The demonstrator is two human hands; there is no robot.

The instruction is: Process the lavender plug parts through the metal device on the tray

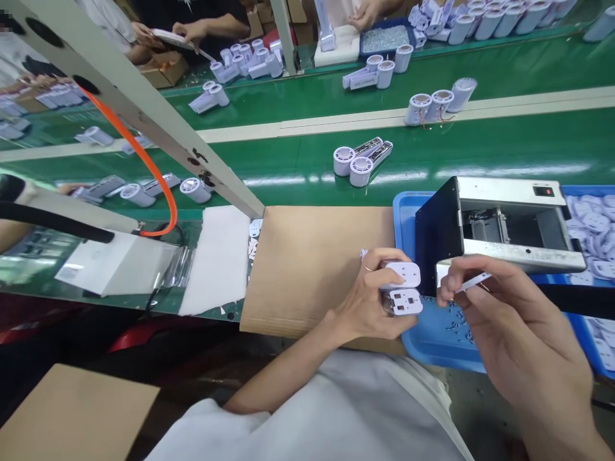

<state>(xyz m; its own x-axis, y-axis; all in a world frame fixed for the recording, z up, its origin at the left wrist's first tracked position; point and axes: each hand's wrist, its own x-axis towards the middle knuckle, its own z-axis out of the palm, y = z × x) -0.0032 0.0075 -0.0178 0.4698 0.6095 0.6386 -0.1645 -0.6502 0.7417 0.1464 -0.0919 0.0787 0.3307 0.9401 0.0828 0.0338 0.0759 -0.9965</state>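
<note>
My left hand (372, 291) grips two small white plastic covers (404, 288), stacked one above the other, over the near edge of a sheet of cardboard (307, 262). My right hand (500, 320) pinches a thin white strip (473, 282) between thumb and fingers, its tip pointing toward the covers. Both hands hover above the blue tray (432, 333), just in front of a small metal machine (500, 224) with a black side panel.
A green conveyor belt (480, 153) carries several white handheld fan bodies (360, 160). White parts (593, 221) fill the tray at right. A slanted metal beam (144, 105) and orange hose (154, 173) cross the left. Other people's hands (192, 29) work at the far side.
</note>
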